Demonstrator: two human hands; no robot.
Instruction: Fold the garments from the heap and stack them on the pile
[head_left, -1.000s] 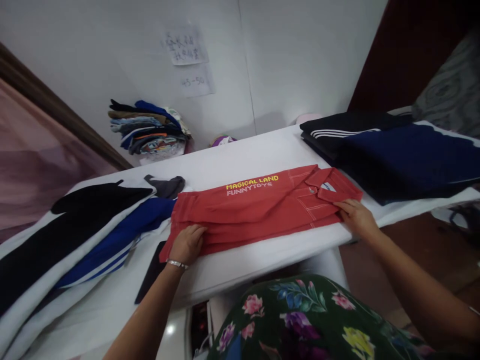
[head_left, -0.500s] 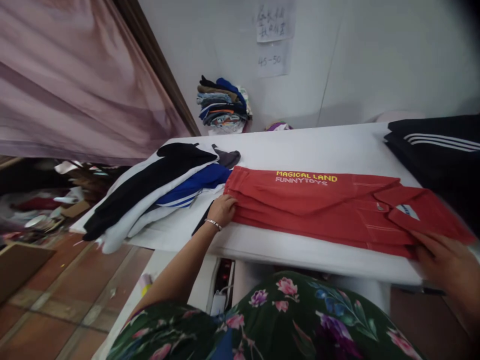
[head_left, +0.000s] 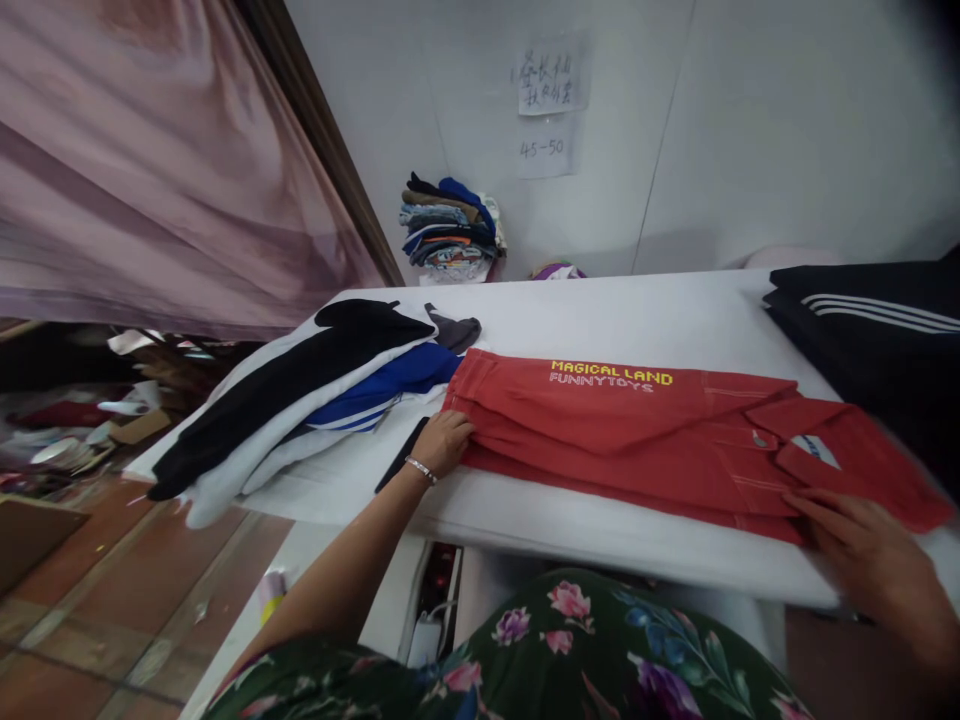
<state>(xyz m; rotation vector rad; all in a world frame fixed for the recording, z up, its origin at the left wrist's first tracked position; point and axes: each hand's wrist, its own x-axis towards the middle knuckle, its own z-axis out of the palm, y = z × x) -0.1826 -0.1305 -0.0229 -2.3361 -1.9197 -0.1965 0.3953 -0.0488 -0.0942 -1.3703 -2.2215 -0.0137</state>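
A red jacket (head_left: pixel 600 430) lies folded lengthwise across the white table, its yellow and white lettering upward and its collar with a white label toward the right. At its left end my left hand (head_left: pixel 447 440) is closed on the edge of the cloth, fingers bent over it. Over by the collar, my right hand (head_left: pixel 862 535) rests on the near edge, with its fingers stretched out along the fabric. The thumb of that hand is hard to make out.
Loose black, white and blue garments (head_left: pixel 300 400) hang over the left end of the white table (head_left: pixel 600 310). Dark folded clothes (head_left: pixel 870 320) with white stripes lie at the right. Beyond the far edge stands a stack of folded clothes (head_left: pixel 454 230). A pink curtain (head_left: pixel 165 150) hangs at left.
My right hand has slid leftward along the jacket's near edge, its fingers now on top of the cloth. My left hand stays at the left end. The view has tilted slightly upward.
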